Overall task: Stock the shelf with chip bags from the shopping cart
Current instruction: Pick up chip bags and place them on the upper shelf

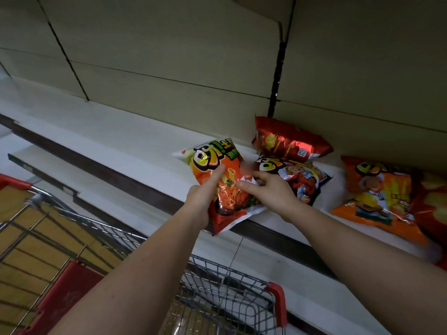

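Nearest to us, our two bare forearms reach up and forward over the wire shopping cart (225, 284), whose red corner guards and red handle frame its grey mesh basket below. Our left hand (202, 201) grips the lower left edge of an orange-red chip bag (219, 180), with the index finger stretched straight along the bag's front while the other fingers wrap behind it. Our right hand (268, 192) pinches the right edge of the same bag between thumb and fingers, at about the middle of its height. The bag lies tilted on the white shelf (125, 141), its upper part resting on the shelf surface and its lower corner hanging out past the dark front rail. Just beside it to the right, a dark chip bag (304, 180) with a cartoon figure lies flat, and a red foil bag (287, 141) sits behind that one, touching the beige back panel (169, 56). Further right, apart from these, an orange bag (377, 192) lies on the shelf, with another red bag (433, 204) partly overlapping its right side at the picture's edge.
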A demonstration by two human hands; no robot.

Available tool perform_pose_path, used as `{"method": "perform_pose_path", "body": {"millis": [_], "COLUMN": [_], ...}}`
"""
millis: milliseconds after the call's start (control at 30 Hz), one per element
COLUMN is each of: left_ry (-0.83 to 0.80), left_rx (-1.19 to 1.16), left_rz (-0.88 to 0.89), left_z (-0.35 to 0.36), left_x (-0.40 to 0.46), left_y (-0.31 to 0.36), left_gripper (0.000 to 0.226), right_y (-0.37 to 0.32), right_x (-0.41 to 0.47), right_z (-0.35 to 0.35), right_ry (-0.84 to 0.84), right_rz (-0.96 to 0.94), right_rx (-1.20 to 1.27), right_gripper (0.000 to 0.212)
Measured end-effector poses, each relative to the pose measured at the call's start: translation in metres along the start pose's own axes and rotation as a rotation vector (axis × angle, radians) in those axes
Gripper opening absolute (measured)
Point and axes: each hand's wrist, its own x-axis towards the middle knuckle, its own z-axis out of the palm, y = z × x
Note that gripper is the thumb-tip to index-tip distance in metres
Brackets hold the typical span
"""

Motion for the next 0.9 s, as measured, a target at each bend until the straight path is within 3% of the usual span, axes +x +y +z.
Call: {"method": "perform_pose_path", "body": {"millis": [133, 200, 267, 333, 433, 633, 733, 800, 900], "left_ry": [-0.039, -0.052, -0.065, -0.062, -0.075, -0.096, -0.112, -0.116, -0.124], "left_rx": [0.01, 0.022, 0.043, 0.06, 0.057, 0.087, 0.097, 0.11, 0.105], "left_rz": [0.044, 0.038, 0.046, 0.052, 0.029, 0.014, 0.014, 0.02, 0.019], "left_z": [0.005, 0.005, 0.005, 0.003, 0.001, -0.001, 0.002, 0.003, 0.004], "left_x": [-0.002, -0.004, -0.004, -0.005, -0.008, -0.013, -0.015, -0.017, -0.021], "left_y": [0.001, -0.001, -0.004, -0.007, -0.009, -0.011, -0.013, -0.013, -0.013], "left_gripper": [0.07, 0.067, 0.06, 0.056, 0.055, 0.056, 0.056, 0.053, 0.05], "right_y": [0.0, 0.002, 0.006, 0.017, 0.037, 0.042, 0.042, 0.044, 0.05], "right_x": [-0.007, -0.005, 0.001, 0.01, 0.016, 0.007, 0.005, 0.004, 0.007], "right_z": [-0.008, -0.016, -0.029, -0.045, -0.058, -0.067, -0.066, -0.067, -0.072], "right_ry": [-0.009, 0.103, 0.284, 0.341, 0.228, 0.296, 0.297, 0.229, 0.078], "right_rz": [-0.042, -0.086, -0.102, -0.03, 0.154, 0.12, 0.135, 0.207, 0.341], "right_rx": [0.053, 0.012, -0.207, -0.462, -0.574, -0.554, -0.488, -0.472, -0.487], "right_gripper": [0.04, 0.034, 0.032, 0.04, 0.045, 0.034, 0.052, 0.065, 0.061]}}
